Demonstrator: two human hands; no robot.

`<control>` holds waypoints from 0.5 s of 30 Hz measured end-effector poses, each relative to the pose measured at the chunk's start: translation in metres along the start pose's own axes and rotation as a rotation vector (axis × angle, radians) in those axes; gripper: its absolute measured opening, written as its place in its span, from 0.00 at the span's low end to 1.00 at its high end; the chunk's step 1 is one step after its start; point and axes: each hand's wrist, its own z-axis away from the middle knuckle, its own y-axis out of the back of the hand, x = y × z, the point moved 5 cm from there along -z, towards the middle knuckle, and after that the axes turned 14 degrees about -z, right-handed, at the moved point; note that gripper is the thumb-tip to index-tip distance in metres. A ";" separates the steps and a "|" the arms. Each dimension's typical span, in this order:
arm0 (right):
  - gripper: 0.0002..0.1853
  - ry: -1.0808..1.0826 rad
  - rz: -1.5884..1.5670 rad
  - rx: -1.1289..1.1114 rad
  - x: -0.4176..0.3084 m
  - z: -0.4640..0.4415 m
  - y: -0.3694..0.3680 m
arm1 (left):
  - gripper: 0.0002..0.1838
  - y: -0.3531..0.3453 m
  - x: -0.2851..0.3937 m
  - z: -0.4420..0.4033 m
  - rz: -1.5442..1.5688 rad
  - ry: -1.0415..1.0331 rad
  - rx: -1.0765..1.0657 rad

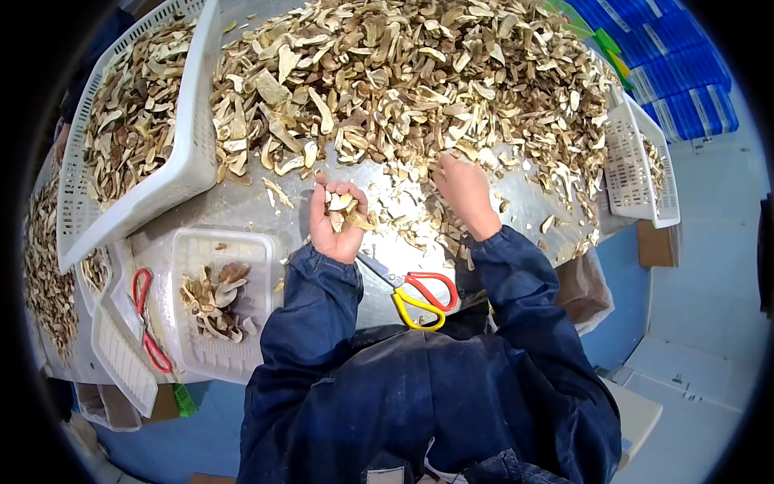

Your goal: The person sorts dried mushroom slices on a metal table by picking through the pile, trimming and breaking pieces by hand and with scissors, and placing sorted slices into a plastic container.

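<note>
My left hand point(338, 223) is turned palm up, fingers curled around several dried mushroom slices point(345, 203). At the near edge of a large heap of dried mushroom slices point(419, 73), my right hand point(465, 189) points down with its fingers drawn together. What its fingertips hold, if anything, is hidden. Small slices and crumbs point(403, 202) lie on the metal table point(314, 149) between both hands. Scissors point(415, 290) with one red and one yellow handle lie close to my body, below my hands.
A white basket point(197, 105) of slices stands at left, and another white basket point(637, 157) at right. A clear plastic tray point(262, 323) holds some slices. Red-handled scissors point(143, 315) lie left of it. Blue crates point(681, 68) are stacked at upper right.
</note>
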 end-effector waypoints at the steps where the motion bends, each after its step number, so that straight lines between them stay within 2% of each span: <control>1: 0.09 0.036 0.002 0.005 0.002 0.004 -0.001 | 0.06 0.000 -0.001 0.000 0.001 0.001 0.002; 2: 0.09 0.072 0.005 0.009 0.004 0.008 -0.001 | 0.06 0.000 -0.001 0.000 -0.002 0.003 0.006; 5: 0.07 -0.400 -0.831 -0.169 0.035 0.022 -0.003 | 0.06 0.000 0.000 0.001 -0.007 0.000 0.011; 6: 0.04 -0.473 -1.283 -0.233 0.032 0.029 0.004 | 0.05 -0.001 0.000 0.000 -0.010 0.000 0.006; 8: 0.04 -0.356 -1.772 -0.298 0.027 0.033 0.011 | 0.05 -0.002 0.000 0.000 -0.013 -0.003 0.006; 11: 0.06 -0.455 -1.400 -0.219 0.031 0.028 0.010 | 0.06 -0.001 -0.003 0.000 -0.005 0.008 0.017; 14: 0.09 -0.140 -0.754 -0.226 0.008 0.014 0.005 | 0.07 0.002 -0.003 -0.002 0.016 0.021 0.005; 15: 0.11 0.053 -0.465 -0.146 -0.014 0.012 0.014 | 0.07 0.002 -0.003 -0.002 0.015 0.022 0.000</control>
